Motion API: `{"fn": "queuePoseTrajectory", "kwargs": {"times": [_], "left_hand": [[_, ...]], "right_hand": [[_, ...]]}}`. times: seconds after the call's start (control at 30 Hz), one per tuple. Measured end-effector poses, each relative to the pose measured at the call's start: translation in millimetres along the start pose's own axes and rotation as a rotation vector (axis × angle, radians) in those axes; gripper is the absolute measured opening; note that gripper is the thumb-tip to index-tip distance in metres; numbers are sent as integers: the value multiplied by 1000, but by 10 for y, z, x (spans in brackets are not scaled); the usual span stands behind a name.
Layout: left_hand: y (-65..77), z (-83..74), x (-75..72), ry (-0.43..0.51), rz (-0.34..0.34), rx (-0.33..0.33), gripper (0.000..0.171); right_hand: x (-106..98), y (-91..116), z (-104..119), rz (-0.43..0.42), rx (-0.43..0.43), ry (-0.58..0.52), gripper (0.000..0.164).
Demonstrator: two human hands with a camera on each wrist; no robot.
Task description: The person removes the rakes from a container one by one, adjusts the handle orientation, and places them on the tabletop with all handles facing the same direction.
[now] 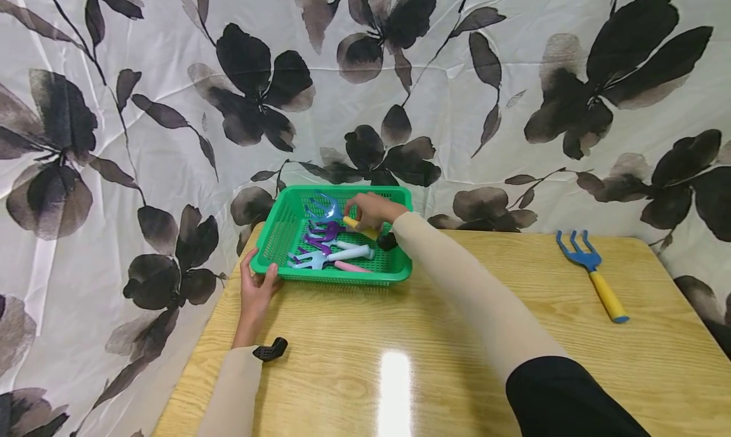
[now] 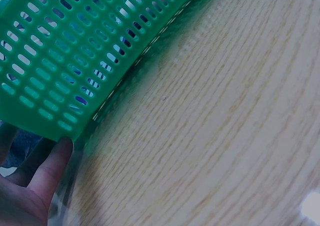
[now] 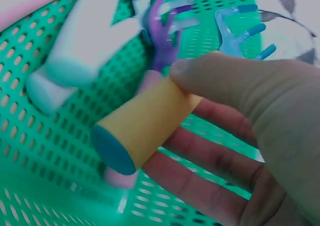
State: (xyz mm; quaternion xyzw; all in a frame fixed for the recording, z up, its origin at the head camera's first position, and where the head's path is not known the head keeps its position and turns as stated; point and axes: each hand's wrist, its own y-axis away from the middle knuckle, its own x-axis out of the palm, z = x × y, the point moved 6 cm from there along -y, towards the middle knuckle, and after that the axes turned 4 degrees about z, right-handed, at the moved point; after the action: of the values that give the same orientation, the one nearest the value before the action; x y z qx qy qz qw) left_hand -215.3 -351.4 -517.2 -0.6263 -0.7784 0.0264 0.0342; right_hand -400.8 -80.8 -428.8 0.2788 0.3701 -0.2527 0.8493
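A green plastic basket (image 1: 342,276) stands on the table near the curtain, holding several small garden hand rakes. At its front left corner my left hand (image 1: 257,292) grips the basket, the thumb on the near side and fingers round the left side. Inside the basket my right hand (image 1: 374,210) holds a blue hand rake (image 3: 150,121) by its yellow handle, thumb on top and fingers beneath. Its blue prongs (image 1: 327,207) point toward the basket's back left. Beside it lie purple rakes (image 1: 327,231) with pink handles and light blue rakes (image 1: 349,253) with pale handles.
Another blue hand rake with a yellow handle (image 1: 606,296) lies on the right of the wooden table (image 1: 331,373). A floral curtain (image 1: 457,107) hangs behind and along the left. Black wrist cameras (image 1: 271,349) sit on both wrists.
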Motion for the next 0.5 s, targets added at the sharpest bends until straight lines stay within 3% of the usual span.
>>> {"fn": "queuePoseTrajectory", "kwargs": {"times": [0.13, 0.5], "left_hand": [[2, 10, 6, -8, -2, -6, 67], [23, 1, 25, -21, -9, -2, 67]], "right_hand": [[-148, 120, 34, 3, -26, -70, 44], [-539, 677, 84, -75, -111, -45, 46]]}}
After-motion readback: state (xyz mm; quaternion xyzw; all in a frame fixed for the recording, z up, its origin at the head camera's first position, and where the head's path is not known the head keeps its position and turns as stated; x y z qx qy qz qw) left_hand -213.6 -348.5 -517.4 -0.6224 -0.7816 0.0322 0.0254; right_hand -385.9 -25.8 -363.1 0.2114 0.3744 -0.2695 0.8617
